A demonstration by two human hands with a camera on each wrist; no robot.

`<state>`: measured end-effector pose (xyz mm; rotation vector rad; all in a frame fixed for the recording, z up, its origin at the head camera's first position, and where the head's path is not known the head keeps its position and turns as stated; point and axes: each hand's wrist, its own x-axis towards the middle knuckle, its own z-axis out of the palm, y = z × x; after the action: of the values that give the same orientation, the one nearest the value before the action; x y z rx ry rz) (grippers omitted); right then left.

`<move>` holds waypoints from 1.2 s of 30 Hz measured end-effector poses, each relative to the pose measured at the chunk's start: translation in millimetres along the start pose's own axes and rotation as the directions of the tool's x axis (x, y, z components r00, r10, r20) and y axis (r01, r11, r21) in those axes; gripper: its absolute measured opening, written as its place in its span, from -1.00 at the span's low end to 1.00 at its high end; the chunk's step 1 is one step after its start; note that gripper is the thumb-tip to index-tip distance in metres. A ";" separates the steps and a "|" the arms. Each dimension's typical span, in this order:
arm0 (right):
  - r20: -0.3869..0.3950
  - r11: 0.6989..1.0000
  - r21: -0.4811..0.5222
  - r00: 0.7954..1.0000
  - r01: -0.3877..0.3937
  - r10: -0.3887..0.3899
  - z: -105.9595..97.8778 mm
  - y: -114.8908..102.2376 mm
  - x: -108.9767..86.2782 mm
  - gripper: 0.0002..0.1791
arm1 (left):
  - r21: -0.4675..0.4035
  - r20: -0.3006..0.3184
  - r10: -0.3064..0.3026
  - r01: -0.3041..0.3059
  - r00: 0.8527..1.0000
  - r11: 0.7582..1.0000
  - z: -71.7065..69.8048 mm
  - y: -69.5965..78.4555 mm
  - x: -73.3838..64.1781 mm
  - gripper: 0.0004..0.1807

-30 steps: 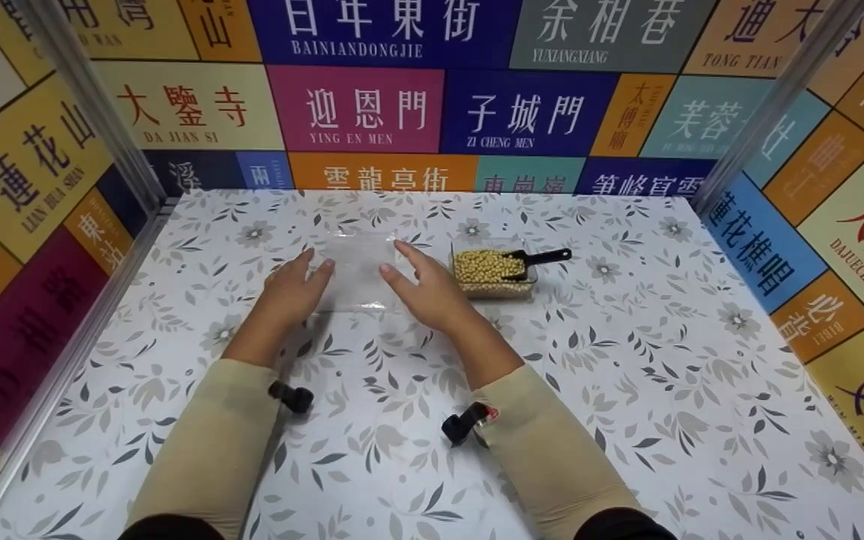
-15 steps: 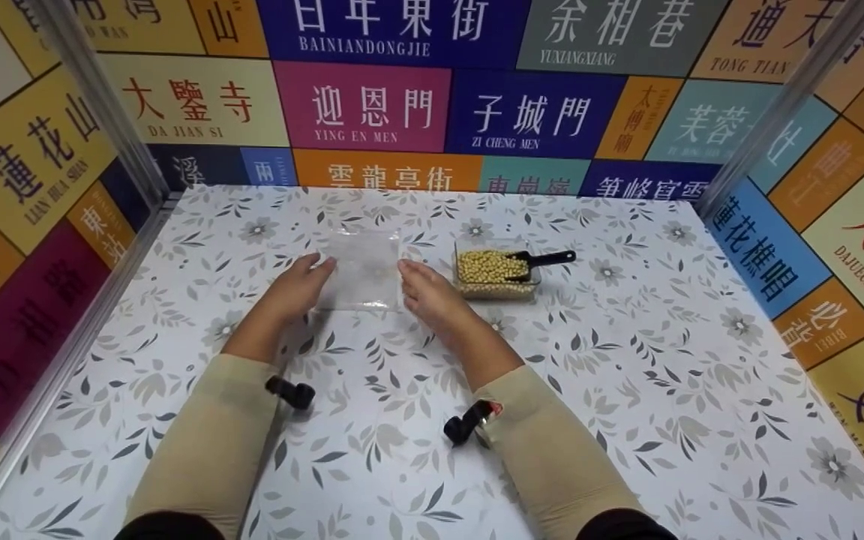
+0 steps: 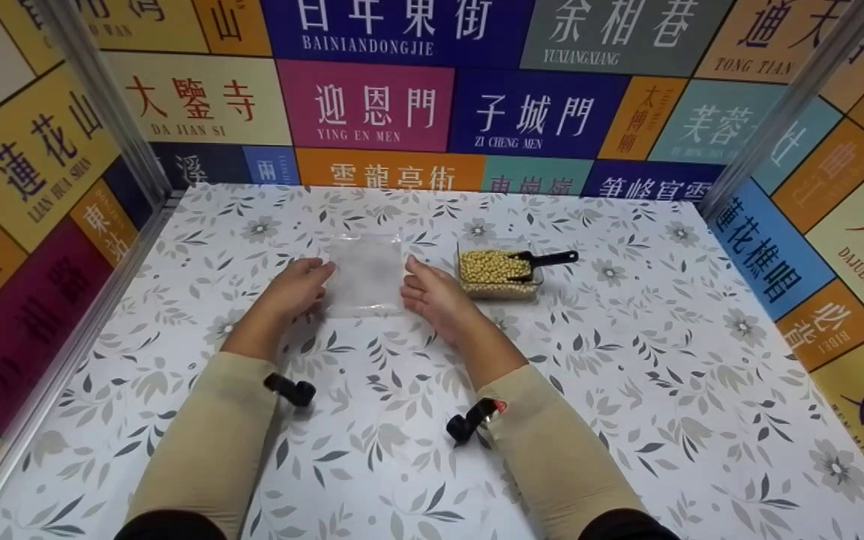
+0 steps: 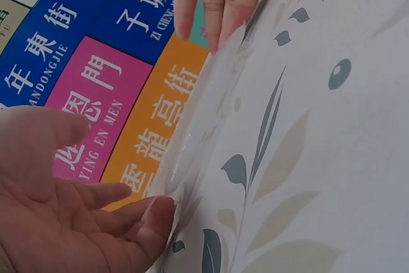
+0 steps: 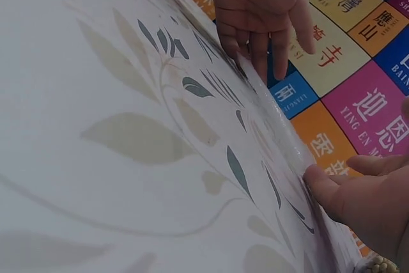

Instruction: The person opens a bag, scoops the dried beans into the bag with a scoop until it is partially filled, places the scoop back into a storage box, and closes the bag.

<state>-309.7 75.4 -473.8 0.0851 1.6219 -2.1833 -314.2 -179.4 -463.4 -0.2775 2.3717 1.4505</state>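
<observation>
A clear plastic bag (image 3: 366, 274) lies flat between my two hands. My left hand (image 3: 293, 291) is at its left edge, palm turned inward. In the left wrist view, fingertips of that hand (image 4: 83, 215) meet the bag's edge while the thumb stands apart. Along the opposite edge, my right hand (image 3: 438, 300) has its fingers loosely extended. One fingertip of the right hand (image 5: 367, 190) touches the bag's rim in the right wrist view. Right of this hand stands a clear container (image 3: 503, 292) of yellow soybeans (image 3: 492, 267), a black scoop (image 3: 556, 258) stuck in them.
The tabletop (image 3: 664, 360) has a white cover printed with grey leaves and flowers. Panels of coloured place-name signs (image 3: 372, 105) close off the back and both sides, with metal posts (image 3: 128, 127) at the corners.
Both hands have turned from lying over the bag's sides to standing at its edges, palms inward. The right hand has drawn outward. The bag has shifted slightly towards me; container and scoop have stayed put.
</observation>
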 end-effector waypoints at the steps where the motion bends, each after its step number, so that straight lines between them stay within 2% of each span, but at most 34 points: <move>1: -0.002 1.000 -0.011 1.000 -0.002 0.002 -0.5 0.4 0.2 -0.18 | 0.008 -0.010 0.004 -0.004 1.000 1.000 -0.2 -0.6 0.2 -0.17; 8: -0.022 0.997 -0.073 1.000 -0.019 0.017 -0.7 1.7 1.6 -0.18 | 0.057 -0.049 0.029 -0.026 0.998 0.998 -1.2 -4.4 2.7 -0.33; 14: -0.030 0.998 -0.067 0.999 -0.015 0.013 -1.4 -0.4 2.7 -0.24 | 0.027 -0.038 0.033 -0.032 0.999 0.999 -2.3 -5.1 3.7 -0.32; 18: -0.044 0.999 -0.052 0.999 -0.008 0.006 -0.7 -3.5 2.1 -0.29 | 0.037 -0.043 0.037 -0.035 0.998 0.999 -4.2 -2.9 2.3 -0.29; 22: -0.066 0.999 -0.035 0.998 0.004 -0.006 0.7 -7.4 1.4 -0.34 | 0.048 -0.068 0.020 -0.017 0.997 0.999 -5.1 1.3 0.2 -0.27; 26: -0.092 0.999 -0.023 0.995 0.025 -0.027 1.8 -10.8 0.4 -0.40 | -0.001 -0.108 0.008 -0.009 0.994 1.000 -3.7 5.7 -0.7 -0.29; 29: -0.123 0.998 -0.033 0.991 0.048 -0.052 1.1 -12.1 -1.8 -0.49 | -0.049 -0.140 0.049 -0.056 0.989 0.997 -0.9 7.5 -1.1 -0.32; 32: -0.159 0.994 -0.071 0.983 0.082 -0.092 -1.9 -12.2 -4.9 -0.57 | -0.092 -0.167 0.114 -0.130 0.979 0.987 3.2 9.0 -1.5 -0.37; 36: -0.190 0.975 -0.148 0.963 0.164 -0.191 -5.4 -13.0 -10.0 -0.61 | -0.125 -0.204 0.170 -0.197 0.964 0.972 10.6 14.6 -3.5 -0.51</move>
<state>-306.4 86.4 -460.9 0.1327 1.9507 -2.2548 -313.9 -163.3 -454.6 -0.2486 2.5043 1.7583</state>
